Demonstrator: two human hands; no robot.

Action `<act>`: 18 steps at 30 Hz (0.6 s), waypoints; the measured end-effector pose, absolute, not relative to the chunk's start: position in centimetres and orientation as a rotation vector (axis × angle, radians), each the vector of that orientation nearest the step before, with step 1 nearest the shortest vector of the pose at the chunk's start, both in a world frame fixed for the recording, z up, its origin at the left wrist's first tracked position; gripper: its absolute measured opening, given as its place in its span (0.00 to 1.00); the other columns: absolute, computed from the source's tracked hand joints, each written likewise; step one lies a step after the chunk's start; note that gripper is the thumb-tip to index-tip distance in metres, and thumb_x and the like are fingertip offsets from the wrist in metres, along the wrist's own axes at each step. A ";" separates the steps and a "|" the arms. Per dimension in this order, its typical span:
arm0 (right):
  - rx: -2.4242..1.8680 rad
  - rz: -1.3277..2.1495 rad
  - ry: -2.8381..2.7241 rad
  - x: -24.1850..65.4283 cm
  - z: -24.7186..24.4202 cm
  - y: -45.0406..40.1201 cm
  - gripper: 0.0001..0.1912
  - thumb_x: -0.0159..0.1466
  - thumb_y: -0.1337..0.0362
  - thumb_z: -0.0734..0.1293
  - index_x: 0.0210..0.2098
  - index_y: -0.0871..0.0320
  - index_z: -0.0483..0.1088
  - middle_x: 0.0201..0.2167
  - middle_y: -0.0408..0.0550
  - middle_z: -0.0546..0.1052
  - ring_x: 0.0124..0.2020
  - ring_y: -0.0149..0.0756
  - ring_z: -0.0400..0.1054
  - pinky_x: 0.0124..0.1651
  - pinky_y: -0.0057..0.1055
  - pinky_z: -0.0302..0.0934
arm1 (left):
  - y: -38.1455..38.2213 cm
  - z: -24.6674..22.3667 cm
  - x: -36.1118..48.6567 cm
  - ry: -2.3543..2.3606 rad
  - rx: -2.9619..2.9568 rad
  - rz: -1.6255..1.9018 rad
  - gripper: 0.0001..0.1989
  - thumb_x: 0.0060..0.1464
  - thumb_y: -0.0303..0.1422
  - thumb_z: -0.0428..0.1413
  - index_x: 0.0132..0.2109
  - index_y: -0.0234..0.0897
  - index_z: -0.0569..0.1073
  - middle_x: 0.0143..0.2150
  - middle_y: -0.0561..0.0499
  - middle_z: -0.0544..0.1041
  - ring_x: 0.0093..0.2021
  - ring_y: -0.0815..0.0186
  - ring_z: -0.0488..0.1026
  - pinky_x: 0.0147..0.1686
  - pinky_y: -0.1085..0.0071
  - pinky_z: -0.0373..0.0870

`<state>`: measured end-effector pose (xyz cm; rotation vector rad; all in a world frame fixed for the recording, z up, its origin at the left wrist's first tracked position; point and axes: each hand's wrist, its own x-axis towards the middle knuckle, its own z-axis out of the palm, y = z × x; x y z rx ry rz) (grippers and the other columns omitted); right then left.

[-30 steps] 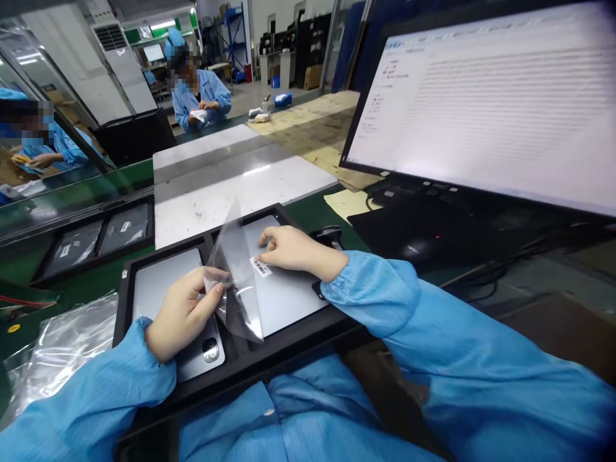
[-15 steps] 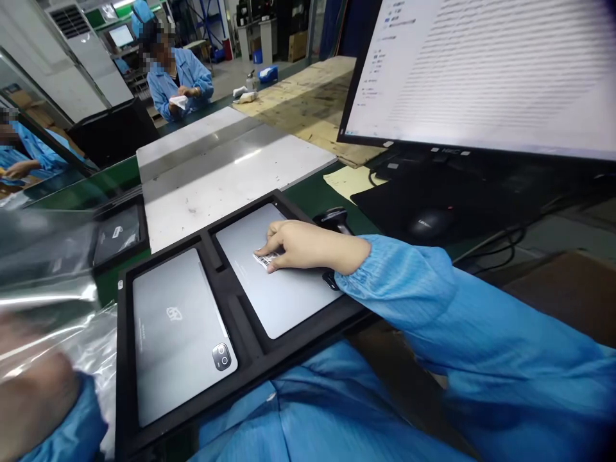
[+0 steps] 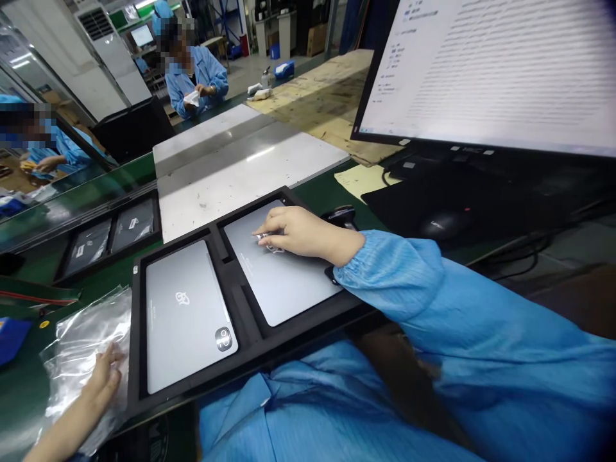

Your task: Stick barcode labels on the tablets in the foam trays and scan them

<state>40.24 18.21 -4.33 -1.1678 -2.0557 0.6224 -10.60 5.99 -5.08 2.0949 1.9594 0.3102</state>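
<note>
My right hand (image 3: 301, 234) is over the right-hand grey tablet (image 3: 289, 292), with its thumb and fingers pinched on a small printed label (image 3: 262, 237). That tablet lies back side up in a black two-bay tray (image 3: 248, 314). In the other bay rests a second grey tablet (image 3: 187, 346), with a logo and a camera block on its back. My left hand (image 3: 102, 378) lies on a stack of clear plastic bags (image 3: 79, 343) at the tray's left side. Its fingers look stretched and apart, partly blurred against the plastic.
Another black tray (image 3: 108, 244) with wrapped tablets lies farther left. A monitor (image 3: 462, 77), a mouse (image 3: 445, 223) and a dark handheld device (image 3: 341, 215) stand to the right. Behind is a white board (image 3: 240, 167). Co-workers in blue (image 3: 197, 74) sit beyond.
My left hand has come down onto the bags; the raised, blurred plastic sheet is no longer up. The label in my right hand is tilted more, uncovering part of the tablet's logo.
</note>
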 end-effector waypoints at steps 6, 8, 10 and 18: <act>-1.202 0.581 -1.819 40.4 -3.6 18.4 0.12 0.63 0.67 0.73 0.47 0.58 0.82 0.41 0.49 0.82 0.42 0.37 0.75 0.49 0.32 0.67 | 10.0 4.9 4.4 1.533 2.574 0.690 0.17 0.65 0.49 0.48 0.48 0.48 0.75 0.50 0.53 0.80 0.52 0.50 0.76 0.52 0.49 0.74; -1.240 0.518 -1.714 40.9 -3.2 18.1 0.12 0.63 0.68 0.73 0.46 0.60 0.82 0.41 0.50 0.82 0.42 0.36 0.75 0.50 0.31 0.67 | 12.0 5.2 12.0 0.928 2.799 0.308 0.16 0.66 0.44 0.47 0.47 0.43 0.76 0.49 0.48 0.79 0.48 0.55 0.77 0.49 0.57 0.74; -1.240 0.434 -1.626 41.9 -2.6 17.3 0.12 0.64 0.68 0.72 0.47 0.59 0.82 0.43 0.51 0.82 0.45 0.36 0.75 0.53 0.31 0.66 | 13.9 3.5 18.7 0.585 2.845 -0.023 0.18 0.68 0.41 0.44 0.46 0.39 0.76 0.46 0.44 0.79 0.46 0.56 0.76 0.48 0.59 0.74; -1.345 0.212 -1.632 48.6 -3.7 11.4 0.10 0.64 0.67 0.72 0.45 0.56 0.82 0.41 0.51 0.81 0.45 0.38 0.75 0.53 0.35 0.67 | 18.9 -2.7 28.2 0.334 2.961 0.221 0.20 0.69 0.42 0.43 0.47 0.35 0.75 0.50 0.38 0.74 0.52 0.52 0.70 0.55 0.53 0.66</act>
